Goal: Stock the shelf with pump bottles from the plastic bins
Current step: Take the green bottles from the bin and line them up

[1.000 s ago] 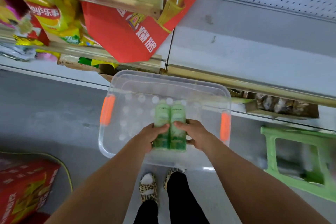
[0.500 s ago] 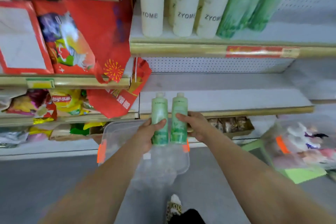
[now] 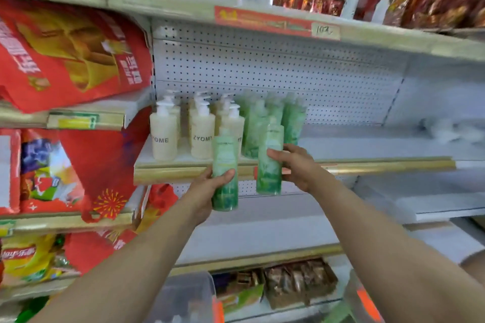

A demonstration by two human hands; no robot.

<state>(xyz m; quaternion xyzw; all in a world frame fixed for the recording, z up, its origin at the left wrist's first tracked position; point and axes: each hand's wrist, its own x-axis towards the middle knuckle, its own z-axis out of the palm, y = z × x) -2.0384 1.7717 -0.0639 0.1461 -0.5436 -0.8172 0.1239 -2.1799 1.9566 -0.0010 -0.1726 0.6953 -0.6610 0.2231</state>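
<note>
Right in front of the shelf (image 3: pixel 367 164), we're holding one green bottle in each hand, both upright and slightly apart. Our left hand (image 3: pixel 207 187) curls round the lower bottle (image 3: pixel 225 162); our right hand (image 3: pixel 295 165) grips the higher bottle (image 3: pixel 270 155) from the side. Behind them on the shelf stand cream pump bottles (image 3: pixel 164 139) and more green bottles (image 3: pixel 256 123).

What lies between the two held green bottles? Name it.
Nothing; the head view shows a gap between left-hand bottle and right-hand bottle, shelf edge behind.
</note>
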